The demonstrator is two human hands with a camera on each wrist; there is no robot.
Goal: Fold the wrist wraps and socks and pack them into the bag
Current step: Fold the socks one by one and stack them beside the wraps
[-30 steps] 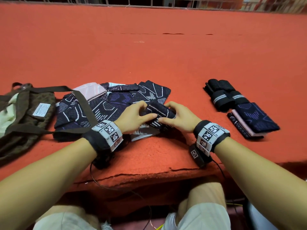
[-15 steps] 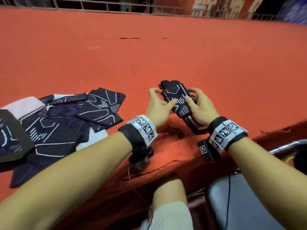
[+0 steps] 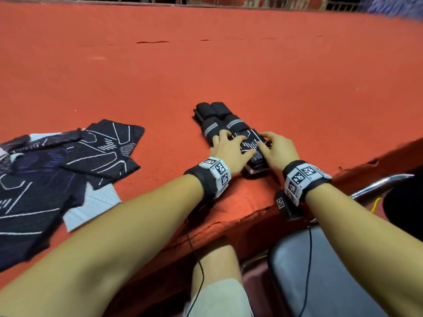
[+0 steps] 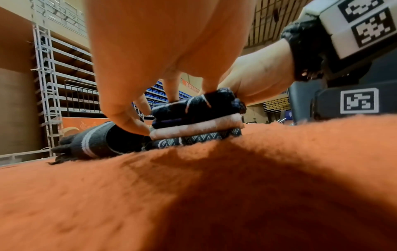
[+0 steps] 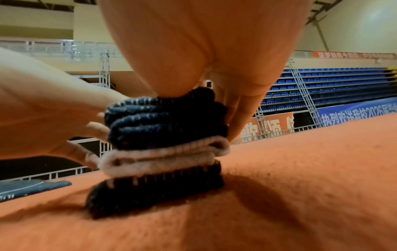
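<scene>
A folded dark sock with white lines (image 3: 249, 146) lies on top of a small stack beside the rolled black wrist wraps (image 3: 216, 117). My left hand (image 3: 231, 145) grips it from the left, fingers on top and thumb at the side. From the right, my right hand (image 3: 270, 143) holds it with fingers curled down its far side. In the wrist views the stack shows the dark sock (image 5: 161, 122), a pink sock (image 5: 163, 158) and a patterned dark piece (image 5: 161, 186) beneath. Several unfolded dark socks (image 3: 75, 165) lie spread at the left. The bag is out of view.
The orange felt table (image 3: 206, 65) stretches far ahead; its front edge (image 3: 229, 223) runs close below my wrists. A chair with a dark seat (image 3: 320, 271) and a metal rail (image 3: 377, 186) stands at the lower right. A thin cable (image 3: 194, 248) hangs from my left wrist.
Both hands lifted the folded sock from the pile at the left, carried it right, and lowered it onto the stack by the wrist wraps. The view swung right, so the bag left the frame.
</scene>
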